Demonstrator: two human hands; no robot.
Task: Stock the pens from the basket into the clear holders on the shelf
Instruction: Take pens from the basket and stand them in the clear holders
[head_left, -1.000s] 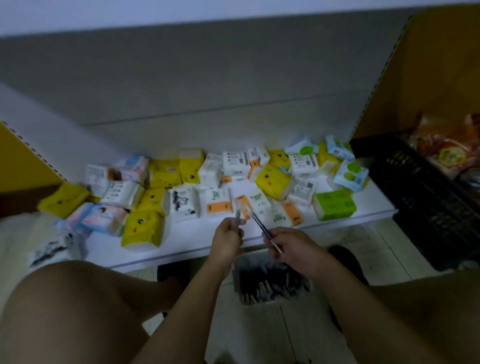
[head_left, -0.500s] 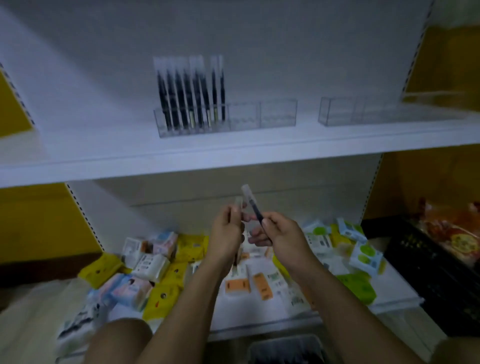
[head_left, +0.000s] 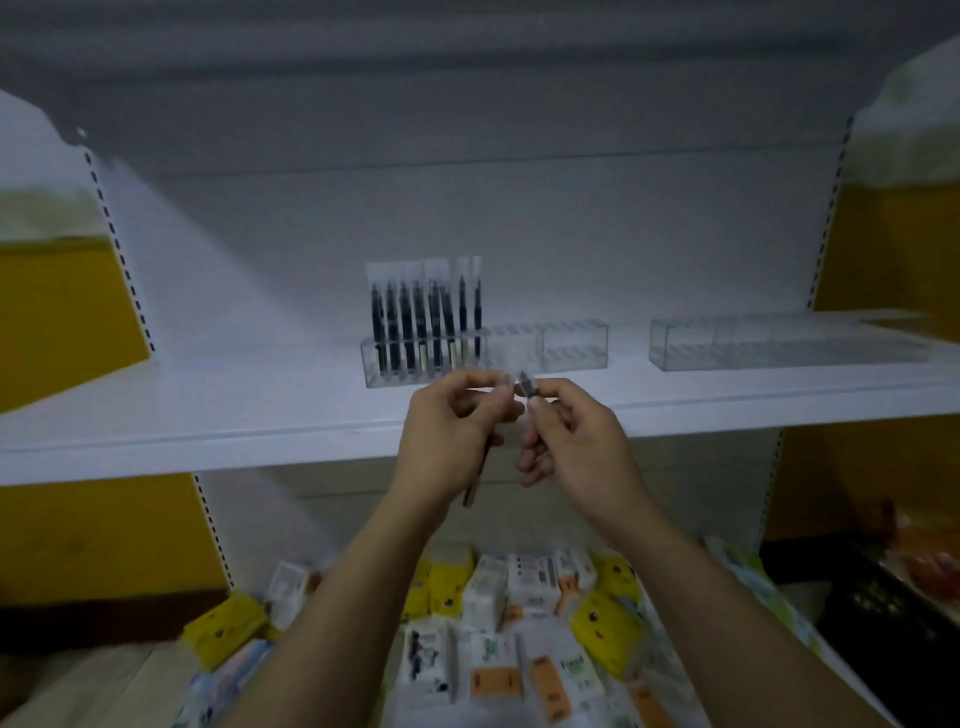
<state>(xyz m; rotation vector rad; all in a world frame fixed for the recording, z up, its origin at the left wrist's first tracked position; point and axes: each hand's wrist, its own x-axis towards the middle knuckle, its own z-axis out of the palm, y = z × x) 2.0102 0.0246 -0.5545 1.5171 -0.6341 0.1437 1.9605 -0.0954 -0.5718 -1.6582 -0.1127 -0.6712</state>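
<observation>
At six o'clock, tissue packs (head_left: 519, 623) crowd the lower shelf; above them the left grip (head_left: 449, 436) curls round a pen (head_left: 474, 486) whose end pokes out below the palm; at its three o'clock the right grip (head_left: 574, 441) pinches a second pen (head_left: 528, 385); beyond, at twelve o'clock on the white shelf (head_left: 260, 415), a clear holder (head_left: 571, 348) carries upright pens (head_left: 415, 322) in its left part; a second holder (head_left: 779, 348) sits at two o'clock.

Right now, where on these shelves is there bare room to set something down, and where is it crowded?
Bare upper shelf lies left of the first holder and in the gap between it and the second holder. The first holder's left end is packed with pens. Below, tissue packs lie crowded.
</observation>
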